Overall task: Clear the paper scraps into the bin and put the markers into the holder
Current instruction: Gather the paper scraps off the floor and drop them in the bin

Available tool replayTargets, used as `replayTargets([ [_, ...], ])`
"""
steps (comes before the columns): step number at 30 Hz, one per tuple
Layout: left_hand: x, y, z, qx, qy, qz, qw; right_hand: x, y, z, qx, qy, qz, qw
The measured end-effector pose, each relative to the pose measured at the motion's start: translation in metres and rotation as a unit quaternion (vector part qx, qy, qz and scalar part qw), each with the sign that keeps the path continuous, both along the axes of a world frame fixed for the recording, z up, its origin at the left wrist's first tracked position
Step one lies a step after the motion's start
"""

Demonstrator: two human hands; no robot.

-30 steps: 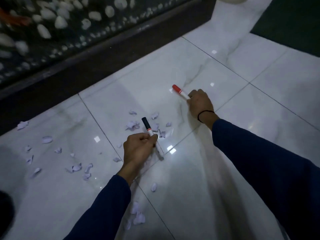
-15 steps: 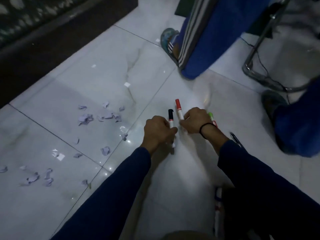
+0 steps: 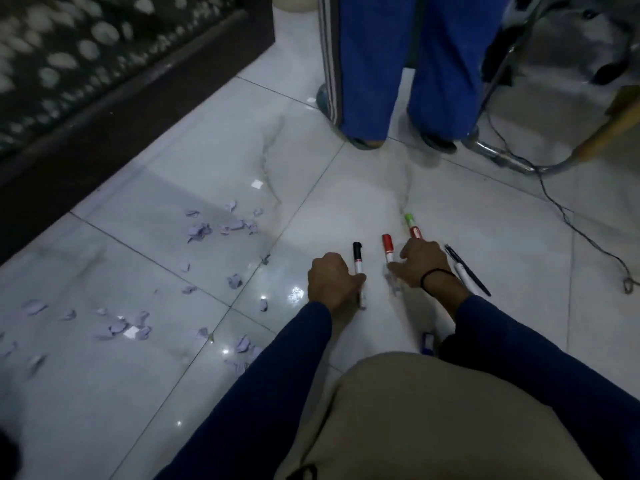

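While glossy tiles (image 3: 173, 393) gleam, fists grip cylindrical markers (image 3: 357, 259).

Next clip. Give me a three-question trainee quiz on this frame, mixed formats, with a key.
1. True or false: the left hand holds the black-capped marker.
2. Multiple choice: where do most paper scraps lie relative to the hands? A) to their left B) to their right C) under them
3. Fill in: just beyond the right hand, which holds the red-capped marker, a marker with a ___ cap lies on the floor.

Key
1. True; its fingers curl round the barrel.
2. A
3. green
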State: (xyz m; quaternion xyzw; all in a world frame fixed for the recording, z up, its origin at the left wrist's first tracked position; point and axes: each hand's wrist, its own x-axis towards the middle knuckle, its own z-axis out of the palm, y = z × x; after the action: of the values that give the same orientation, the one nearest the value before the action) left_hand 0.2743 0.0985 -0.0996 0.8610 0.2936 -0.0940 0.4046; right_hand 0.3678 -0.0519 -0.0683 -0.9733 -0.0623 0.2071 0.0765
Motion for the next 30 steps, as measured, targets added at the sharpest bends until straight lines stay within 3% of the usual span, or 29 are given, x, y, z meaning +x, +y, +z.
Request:
replayTargets([
  [5, -0.026, 0.032, 0.019, 0.005, -0.044, 0.039, 0.998, -0.01, 0.034, 0.02, 0.076, -0.032, 0.071, 0.994],
  [12, -0.085, 0.096, 0.042, 0.049, -0.058, 0.079, 0.994, -0.055, 0.086, 0.035, 0.095, 0.03, 0.2, 0.975],
  [19, -0.186, 0.109, 0.033, 0.158, -0.067, -0.068, 0.983, -0.105, 0.109, 0.023, 0.085, 0.055, 0.336, 0.936],
  [22, -0.244, 0.076, 0.013, 0.236, -0.128, -0.214, 0.939, -0.117, 0.11, 0.019, 0.077, 0.054, 0.362, 0.928],
  [25, -0.299, 0.041, -0.01, 0.26, -0.131, -0.353, 0.889, -0.122, 0.107, 0.017, 0.074, 0.052, 0.362, 0.928],
  [27, -0.315, 0.033, -0.026, 0.26, -0.127, -0.341, 0.895, -0.122, 0.106, 0.017, 0.068, 0.052, 0.364, 0.927],
  [30, -0.297, 0.043, -0.032, 0.274, -0.141, -0.248, 0.919, -0.12, 0.109, 0.016, 0.049, 0.05, 0.368, 0.927],
])
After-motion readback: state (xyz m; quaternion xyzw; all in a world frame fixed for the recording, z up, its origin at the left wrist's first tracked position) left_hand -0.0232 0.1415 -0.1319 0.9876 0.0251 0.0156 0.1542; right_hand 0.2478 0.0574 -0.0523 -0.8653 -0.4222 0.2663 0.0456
